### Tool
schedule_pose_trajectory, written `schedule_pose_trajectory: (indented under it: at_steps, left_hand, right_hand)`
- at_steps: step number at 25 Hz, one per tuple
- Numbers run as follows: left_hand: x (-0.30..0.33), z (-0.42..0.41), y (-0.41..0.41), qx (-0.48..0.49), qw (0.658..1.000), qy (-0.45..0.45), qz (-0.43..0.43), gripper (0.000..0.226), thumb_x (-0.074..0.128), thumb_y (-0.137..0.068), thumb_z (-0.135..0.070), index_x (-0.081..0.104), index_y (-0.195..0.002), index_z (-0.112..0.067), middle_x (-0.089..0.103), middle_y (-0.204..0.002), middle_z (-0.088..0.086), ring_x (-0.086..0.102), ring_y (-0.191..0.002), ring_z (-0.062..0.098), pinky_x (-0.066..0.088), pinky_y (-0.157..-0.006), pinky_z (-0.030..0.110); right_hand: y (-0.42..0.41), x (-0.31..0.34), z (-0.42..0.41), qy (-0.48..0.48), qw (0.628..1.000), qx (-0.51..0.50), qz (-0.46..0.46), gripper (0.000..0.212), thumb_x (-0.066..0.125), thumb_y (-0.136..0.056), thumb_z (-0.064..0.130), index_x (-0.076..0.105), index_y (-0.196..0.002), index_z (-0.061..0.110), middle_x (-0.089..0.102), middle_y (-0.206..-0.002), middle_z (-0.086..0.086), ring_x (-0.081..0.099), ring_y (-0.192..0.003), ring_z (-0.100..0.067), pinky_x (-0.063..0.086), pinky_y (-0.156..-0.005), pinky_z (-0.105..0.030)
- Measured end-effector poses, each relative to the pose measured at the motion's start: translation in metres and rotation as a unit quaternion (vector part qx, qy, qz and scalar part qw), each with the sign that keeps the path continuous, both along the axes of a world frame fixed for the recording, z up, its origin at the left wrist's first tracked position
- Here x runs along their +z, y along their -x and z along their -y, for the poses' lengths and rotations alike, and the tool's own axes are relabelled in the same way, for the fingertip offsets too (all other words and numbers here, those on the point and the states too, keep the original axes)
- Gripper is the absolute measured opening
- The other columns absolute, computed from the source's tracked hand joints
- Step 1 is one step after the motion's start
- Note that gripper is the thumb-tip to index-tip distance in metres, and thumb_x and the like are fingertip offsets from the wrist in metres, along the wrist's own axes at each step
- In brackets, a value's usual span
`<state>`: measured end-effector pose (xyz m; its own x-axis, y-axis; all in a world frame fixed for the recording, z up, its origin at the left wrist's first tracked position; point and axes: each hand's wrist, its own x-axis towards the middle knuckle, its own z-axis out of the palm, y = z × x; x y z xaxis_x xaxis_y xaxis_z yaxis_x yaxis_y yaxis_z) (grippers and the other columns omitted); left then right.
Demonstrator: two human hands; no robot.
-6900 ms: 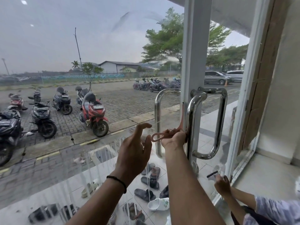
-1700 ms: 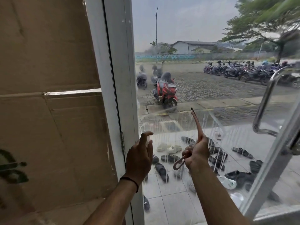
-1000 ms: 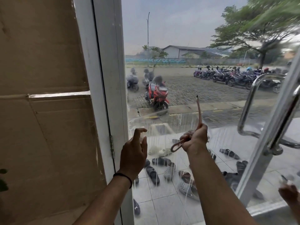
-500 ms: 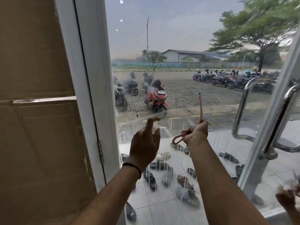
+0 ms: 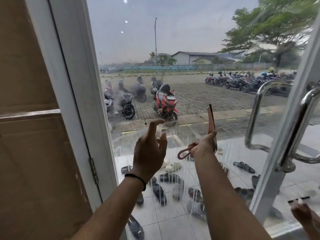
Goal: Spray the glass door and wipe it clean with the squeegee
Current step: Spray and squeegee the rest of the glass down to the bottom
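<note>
The glass door [image 5: 190,49] fills the middle of the head view, with misted patches at its left side and wet streaks running down its lower half. My left hand [image 5: 149,149] is raised close to the glass, its index finger curled over the top of a small clear spray bottle [image 5: 161,129] that is mostly hidden by the fingers. To its right, my right hand [image 5: 204,144] grips a pink squeegee [image 5: 211,118]. The blade points up, edge-on to the pane, and the loop handle hangs out to the left.
A white door frame [image 5: 78,101] with a hinge stands left of the glass, beside a cardboard-covered panel [image 5: 26,161]. Chrome pull handles [image 5: 294,127] are at the right. Another person's hand [image 5: 303,215] holds a small scraper [image 5: 298,199] low right. Sandals and scooters lie outside.
My view swung from the handle side to the hinge side, then drifted back right. My left hand rose toward the pane. My right hand keeps the squeegee upright, slightly higher.
</note>
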<state>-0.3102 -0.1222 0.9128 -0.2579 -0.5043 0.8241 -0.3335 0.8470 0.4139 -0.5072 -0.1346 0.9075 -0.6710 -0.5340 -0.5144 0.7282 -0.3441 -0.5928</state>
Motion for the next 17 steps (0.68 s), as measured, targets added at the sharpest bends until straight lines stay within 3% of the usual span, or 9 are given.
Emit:
schedule_pose_trajectory:
  at_steps: [4, 9, 14, 17]
  left_hand:
    - [-0.01, 0.006, -0.029, 0.025, 1.0, -0.018, 0.0, 0.031, 0.057, -0.099, -0.013, 0.053, -0.13, -0.013, 0.03, -0.048, -0.015, 0.046, -0.045, -0.001, 0.027, -0.044, 0.008]
    - [-0.017, 0.01, -0.073, 0.043, 0.998, -0.032, 0.017, 0.032, 0.055, -0.1, -0.02, 0.052, -0.132, -0.018, 0.031, -0.048, -0.013, 0.044, -0.043, 0.001, 0.025, -0.044, 0.01]
    - [-0.025, 0.011, -0.116, 0.063, 0.997, -0.04, 0.024, 0.032, 0.056, -0.1, -0.023, 0.052, -0.131, -0.024, 0.032, -0.048, -0.012, 0.043, -0.043, 0.001, 0.023, -0.049, 0.01]
    - [-0.033, 0.01, -0.14, 0.063, 0.996, -0.047, 0.035, 0.033, 0.057, -0.1, -0.023, 0.052, -0.133, -0.025, 0.033, -0.05, -0.014, 0.047, -0.047, -0.004, 0.024, -0.049, 0.008]
  right_hand:
    - [-0.023, 0.002, 0.009, 0.012, 1.0, -0.001, 0.009, 0.063, 0.041, -0.093, 0.071, 0.045, -0.084, 0.009, 0.042, -0.061, -0.001, 0.034, -0.038, -0.012, 0.033, -0.04, -0.017]
    - [-0.083, 0.002, 0.018, 0.016, 1.0, 0.0, 0.013, 0.065, 0.047, -0.089, 0.072, 0.047, -0.086, 0.007, 0.039, -0.055, -0.001, 0.032, -0.033, -0.011, 0.031, -0.038, -0.017]
    - [-0.146, -0.009, 0.038, -0.02, 0.998, -0.023, -0.049, 0.066, 0.056, -0.084, 0.074, 0.048, -0.078, 0.008, 0.05, -0.061, -0.006, 0.036, -0.025, -0.013, 0.031, -0.035, -0.018]
    - [-0.18, -0.021, 0.05, -0.042, 0.994, -0.02, -0.1, 0.07, 0.054, -0.08, 0.079, 0.049, -0.077, 0.01, 0.061, -0.076, -0.014, 0.053, -0.046, -0.023, 0.046, -0.044, -0.029]
